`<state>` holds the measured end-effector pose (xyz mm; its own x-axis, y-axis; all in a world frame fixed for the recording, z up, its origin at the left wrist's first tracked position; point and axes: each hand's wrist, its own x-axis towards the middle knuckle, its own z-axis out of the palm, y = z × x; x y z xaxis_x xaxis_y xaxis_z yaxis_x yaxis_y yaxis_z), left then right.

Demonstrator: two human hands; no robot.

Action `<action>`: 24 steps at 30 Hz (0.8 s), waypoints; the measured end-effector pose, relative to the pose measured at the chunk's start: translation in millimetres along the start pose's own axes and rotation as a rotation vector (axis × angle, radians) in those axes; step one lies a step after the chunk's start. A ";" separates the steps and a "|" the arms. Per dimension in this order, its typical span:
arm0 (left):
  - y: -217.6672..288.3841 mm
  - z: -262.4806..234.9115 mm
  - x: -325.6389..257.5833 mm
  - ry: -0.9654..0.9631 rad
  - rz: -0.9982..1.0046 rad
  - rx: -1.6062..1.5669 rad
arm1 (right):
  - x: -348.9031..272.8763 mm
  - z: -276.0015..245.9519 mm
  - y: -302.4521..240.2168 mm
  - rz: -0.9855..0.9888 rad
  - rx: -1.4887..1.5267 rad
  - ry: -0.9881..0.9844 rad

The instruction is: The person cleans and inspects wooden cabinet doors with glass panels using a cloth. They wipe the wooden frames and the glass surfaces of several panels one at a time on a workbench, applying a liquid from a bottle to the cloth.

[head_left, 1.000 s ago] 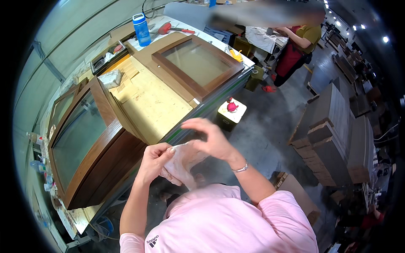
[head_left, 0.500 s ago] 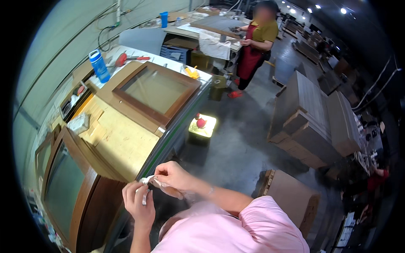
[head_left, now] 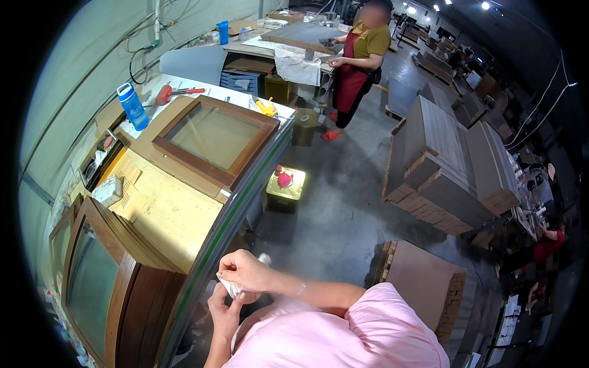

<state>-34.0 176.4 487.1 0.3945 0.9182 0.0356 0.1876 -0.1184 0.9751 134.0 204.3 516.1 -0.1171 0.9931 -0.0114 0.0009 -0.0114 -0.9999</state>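
Working the white cloth [head_left: 230, 287] in the hands looks like the step now. It is just beside the bench [head_left: 248, 187]. The left hand [head_left: 226, 311] and right hand [head_left: 246, 271] have fingers pinching it; moving it next calls for a snug grip.

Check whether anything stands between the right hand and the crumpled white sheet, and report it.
Nothing visible does: the right hand pinches the crumpled white sheet directly. The left hand is at the sheet's lower edge, not in between.
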 end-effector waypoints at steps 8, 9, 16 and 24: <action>-5.7 -8.7 -13.3 0.115 -0.005 -0.256 | 2.2 2.3 -16.3 0.032 -0.063 -0.018; -6.2 -9.1 -13.7 0.141 0.023 -0.266 | 2.5 3.5 -13.4 -0.071 -0.113 -0.013; -8.0 -17.4 -21.7 0.144 -0.103 -0.331 | 0.1 7.8 -11.6 0.020 -0.011 -0.287; -4.4 -22.7 -22.6 -0.049 -0.228 -0.413 | -1.2 5.3 2.1 0.047 0.058 -0.216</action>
<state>-64.2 164.7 487.0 0.4283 0.8833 -0.1905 -0.0950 0.2537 0.9626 128.9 202.5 514.0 -0.3280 0.9433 -0.0516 -0.0452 -0.0702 -0.9965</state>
